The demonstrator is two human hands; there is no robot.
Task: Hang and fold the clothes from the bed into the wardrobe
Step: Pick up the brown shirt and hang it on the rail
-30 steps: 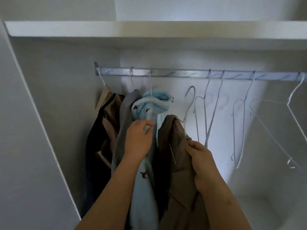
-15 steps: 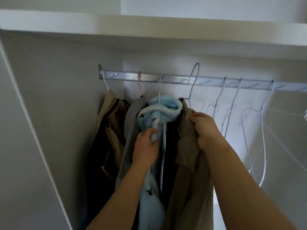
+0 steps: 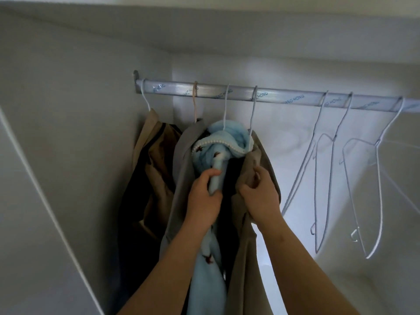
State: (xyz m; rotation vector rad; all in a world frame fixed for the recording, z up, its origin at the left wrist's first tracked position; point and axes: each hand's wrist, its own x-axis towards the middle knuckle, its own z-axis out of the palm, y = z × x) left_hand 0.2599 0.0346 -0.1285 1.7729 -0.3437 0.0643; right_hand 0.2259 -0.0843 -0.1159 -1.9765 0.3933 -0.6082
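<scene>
A silver wardrobe rail (image 3: 284,97) runs across the head view. A light blue fleece garment (image 3: 218,144) with small dark figures hangs from it on a white wire hanger. My left hand (image 3: 204,201) grips a bunched fold of that fleece. Right beside it a tan garment (image 3: 247,258) hangs on a wire hanger (image 3: 252,110) whose hook is over the rail. My right hand (image 3: 259,196) pinches the tan cloth just below its collar.
Further left hang a grey garment (image 3: 181,169) and brown and dark clothes (image 3: 152,173) against the wardrobe's side wall (image 3: 68,155). Three bare white wire hangers (image 3: 322,169) dangle from the rail on the right. A shelf (image 3: 227,26) closes the space above.
The tan garment's hanger hook has gone up onto the rail and now hangs there. My right hand has slid down from the hanger's neck to the cloth. My left hand kept its grip on the fleece.
</scene>
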